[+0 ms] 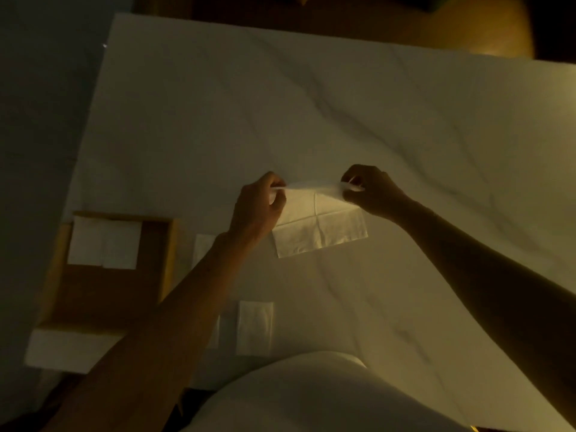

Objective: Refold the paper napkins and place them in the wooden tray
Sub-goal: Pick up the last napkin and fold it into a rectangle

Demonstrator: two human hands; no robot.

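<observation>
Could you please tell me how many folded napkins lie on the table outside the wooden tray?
2 clearly: one napkin beside the tray's right wall, partly behind the left forearm; another napkin nearer the person. A pale sliver beside it may be a third, mostly hidden.

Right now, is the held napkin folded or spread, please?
Spread, not yet folded: the napkin shows crease lines, and the left hand and right hand pinch its far edge up.

Veined white table [343,104], pale garment [311,397]
</observation>
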